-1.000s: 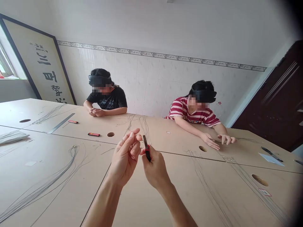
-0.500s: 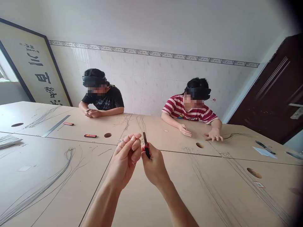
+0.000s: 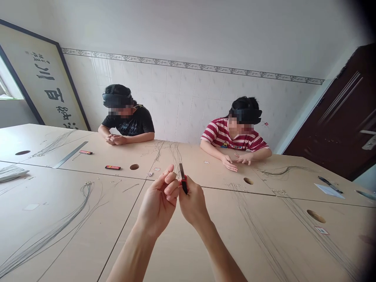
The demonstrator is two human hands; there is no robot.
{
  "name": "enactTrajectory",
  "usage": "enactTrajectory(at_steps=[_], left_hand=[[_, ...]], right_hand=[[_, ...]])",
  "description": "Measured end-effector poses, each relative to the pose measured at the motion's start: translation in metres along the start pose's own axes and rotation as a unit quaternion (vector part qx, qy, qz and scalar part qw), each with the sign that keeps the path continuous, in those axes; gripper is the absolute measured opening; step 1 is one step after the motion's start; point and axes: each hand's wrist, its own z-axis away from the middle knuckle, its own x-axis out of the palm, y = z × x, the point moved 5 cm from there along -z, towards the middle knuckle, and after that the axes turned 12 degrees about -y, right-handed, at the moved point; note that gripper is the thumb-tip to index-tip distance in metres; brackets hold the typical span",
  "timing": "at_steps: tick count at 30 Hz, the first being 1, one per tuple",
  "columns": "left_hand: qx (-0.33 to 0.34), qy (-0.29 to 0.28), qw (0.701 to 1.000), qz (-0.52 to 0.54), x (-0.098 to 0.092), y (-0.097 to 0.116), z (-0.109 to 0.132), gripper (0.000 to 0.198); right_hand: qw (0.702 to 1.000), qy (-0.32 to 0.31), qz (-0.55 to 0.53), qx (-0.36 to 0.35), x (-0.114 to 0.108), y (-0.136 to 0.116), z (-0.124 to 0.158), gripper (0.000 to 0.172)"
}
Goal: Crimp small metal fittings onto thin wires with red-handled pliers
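Observation:
My right hand [image 3: 192, 199] is closed round pliers [image 3: 183, 183] with red and black handles, seen edge-on with the dark metal jaws pointing up. Close beside it on the left, my left hand [image 3: 160, 201] has its palm turned toward me and its fingers curled in. Its fingertips are near the pliers. Anything between those fingers is too small or too hidden to make out. Behind the hands, thin wires [image 3: 173, 150] lie on the table, and a small shiny piece [image 3: 150, 174] rests to the left.
Bundles of thin wire [image 3: 67, 213] with small metal ends lie at left, more strands [image 3: 258, 231] at right. Two red-and-black items [image 3: 112, 167] and a steel ruler [image 3: 70, 154] are at the far left. The table [image 3: 182, 250] has round holes. Two people [image 3: 129, 121] sit opposite.
My left hand has turned slightly and its fingers have shifted from a tight pinch to a looser curl. The co-worker at right has drawn one hand away from the wires toward the other.

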Motion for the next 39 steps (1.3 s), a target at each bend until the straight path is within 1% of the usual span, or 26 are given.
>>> enactTrajectory(at_steps=[3,7,9,16,23,28,31,34,36,39], left_hand=[[0.021,-0.016,0.999,-0.027,0.002,0.002,-0.001,0.023],[0.032,-0.076,0.993,-0.079,0.009,0.003,0.0,0.025],[0.037,-0.098,0.989,-0.102,0.011,0.005,0.001,0.026],[0.038,-0.11,0.989,-0.095,0.012,0.004,0.001,0.033],[0.036,-0.093,0.991,-0.092,0.011,0.004,0.0,0.031],[0.036,-0.058,0.992,-0.102,0.007,0.005,0.0,0.029],[0.016,-0.039,0.994,-0.098,0.006,0.004,0.002,0.025],[-0.014,-0.027,0.997,-0.066,0.005,0.004,0.005,0.023],[-0.03,-0.017,0.999,-0.034,0.004,0.005,0.007,0.023],[-0.036,-0.014,0.999,0.006,0.005,0.006,0.008,0.024]], right_hand=[[1.0,-0.003,-0.01,-0.006,-0.003,-0.002,0.001,0.017],[0.999,-0.01,-0.029,-0.028,-0.004,-0.009,0.005,0.016],[0.999,-0.011,-0.034,-0.036,-0.004,-0.012,0.006,0.018],[0.998,-0.011,-0.04,-0.044,-0.004,-0.012,0.008,0.017],[0.998,-0.004,-0.035,-0.042,-0.005,-0.012,0.009,0.015],[1.0,-0.008,-0.01,-0.028,-0.005,-0.009,0.006,0.016],[0.999,0.005,0.021,-0.024,-0.005,-0.007,0.005,0.016],[0.998,0.02,0.047,-0.022,-0.004,-0.006,0.004,0.017],[0.998,0.019,0.055,-0.02,-0.002,-0.005,0.004,0.017],[0.999,0.015,0.051,-0.014,-0.001,-0.005,0.003,0.016]])
